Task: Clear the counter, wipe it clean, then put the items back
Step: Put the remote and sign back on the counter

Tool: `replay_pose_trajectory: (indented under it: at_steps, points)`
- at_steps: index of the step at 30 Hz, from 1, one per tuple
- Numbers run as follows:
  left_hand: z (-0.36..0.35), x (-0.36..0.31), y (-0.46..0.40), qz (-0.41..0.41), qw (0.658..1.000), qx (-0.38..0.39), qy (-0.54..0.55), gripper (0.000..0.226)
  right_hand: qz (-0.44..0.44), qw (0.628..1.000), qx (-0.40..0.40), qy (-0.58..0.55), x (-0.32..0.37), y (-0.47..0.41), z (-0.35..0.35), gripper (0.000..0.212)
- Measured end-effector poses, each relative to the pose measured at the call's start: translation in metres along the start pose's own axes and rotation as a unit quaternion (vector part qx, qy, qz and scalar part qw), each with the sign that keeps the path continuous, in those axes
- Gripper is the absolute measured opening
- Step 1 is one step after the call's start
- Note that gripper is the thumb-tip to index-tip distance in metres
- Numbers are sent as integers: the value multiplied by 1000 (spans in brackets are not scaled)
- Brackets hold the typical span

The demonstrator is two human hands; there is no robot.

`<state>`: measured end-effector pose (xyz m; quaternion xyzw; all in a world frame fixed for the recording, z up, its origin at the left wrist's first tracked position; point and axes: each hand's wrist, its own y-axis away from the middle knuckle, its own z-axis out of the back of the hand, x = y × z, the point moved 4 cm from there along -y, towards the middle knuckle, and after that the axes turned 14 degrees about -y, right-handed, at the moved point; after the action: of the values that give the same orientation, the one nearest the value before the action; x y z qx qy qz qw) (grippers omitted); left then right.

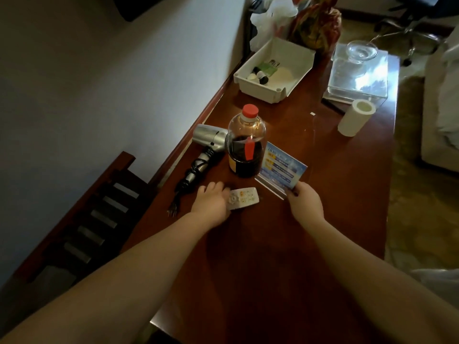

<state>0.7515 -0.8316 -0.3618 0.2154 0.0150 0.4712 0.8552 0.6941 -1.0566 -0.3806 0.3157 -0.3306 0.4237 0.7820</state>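
- The left hand (pixel 211 203) is gripping the white remote control (pixel 243 197), seemingly to lift it off the wooden counter (pixel 335 207).
- The right hand (pixel 306 199) is pinching the acrylic sign holder (pixel 282 170), standing beside the soy sauce bottle (pixel 246 142), for clearing.

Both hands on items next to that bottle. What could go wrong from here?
1. The right hand pinches the blue card stand, which sits right against the tall bottle; lifting it carelessly might tip the bottle.
2. The left hand grips the remote near the hair dryer and its loose cord; it could snag.
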Motion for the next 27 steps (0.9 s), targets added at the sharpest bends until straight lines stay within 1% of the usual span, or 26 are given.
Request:
replay_pose_trajectory:
  at_steps: [2,5,8,10,12,16,19,22,24,27]
  points:
    - [-2,-2,8,25,999,11,33,56,9,1000,-11,7,-5,13,-4,24]
    - [-11,-3,29,67,992,39,104,50,22,1000,-3,16,-11,34,-9,23]
    - [-22,-1,59,100,979,59,168,48,26,999,-1,27,-17,53,-13,24]
    - [-29,4,82,125,964,66,224,47,29,999,-4,45,-17,63,-17,25]
    - [-38,8,104,143,949,72,273,51,28,999,-6,44,-15,73,-21,25]
    - [-47,22,143,188,923,63,329,69,2,1000,1,-5,-4,93,-30,22]
    - [-47,38,171,215,909,53,352,74,-25,997,27,-62,15,114,-40,19]
    - [-45,57,204,244,895,32,371,76,-43,988,72,-127,37,138,-53,13]
    - [-43,69,231,269,882,16,387,77,-40,983,109,-143,54,157,-63,11]
    - [-44,88,281,299,857,-8,419,75,-18,977,165,-135,84,191,-82,12]
